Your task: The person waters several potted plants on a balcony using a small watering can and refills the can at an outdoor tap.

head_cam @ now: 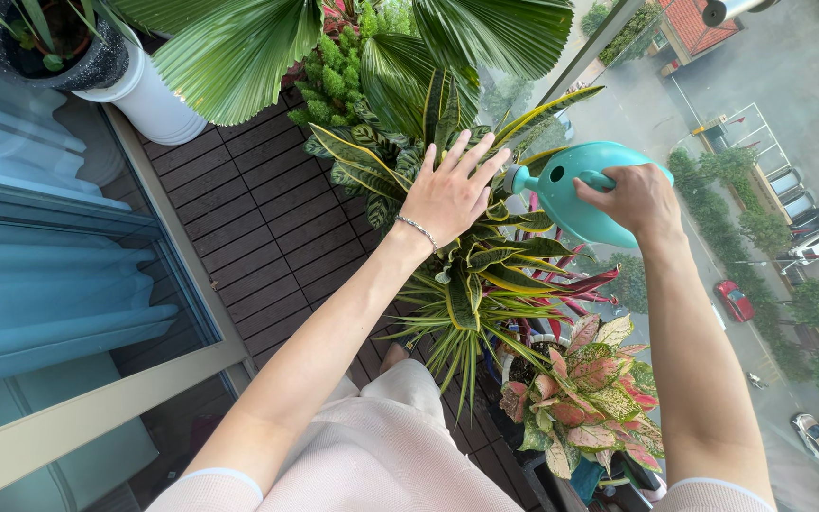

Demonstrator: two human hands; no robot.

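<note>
The right hand [639, 199] gripped a teal plastic watering can [571, 194], its fingers wrapped tight around the handle on top, the can held over the plants at the right of the scene, just in front of the glass railing. Whether any water was in it could not be told. The left hand [449, 192] hovered with fingers spread apart and straight, palm down, touching or just above the long yellow-edged leaves of a striped snake plant [400, 161]; a thin bead bracelet [417, 229] circled that wrist.

Below the hands a spiky plant with green and yellow leaves [471, 284] fanned out, and near it, to the right, a bushy plant with pink, cream and green leaves [590, 398] stood in a pot that was mostly hidden. Far at the left a white pot [149, 100] sat on the floor beside a dark speckled pot [87, 64] holding a green plant. Broad pleated fan palm leaves [239, 47] hung across the far edge.

The floor was dark brown slatted decking [258, 218]. To the left ran a glass door with a pale metal frame [97, 408] and light blue curtains [40, 284] behind it. Through the glass at the right, well below, lay a grey street [770, 57] with parked cars and a row of trees. The person's pale pink clothing [381, 446] filled the near edge.
</note>
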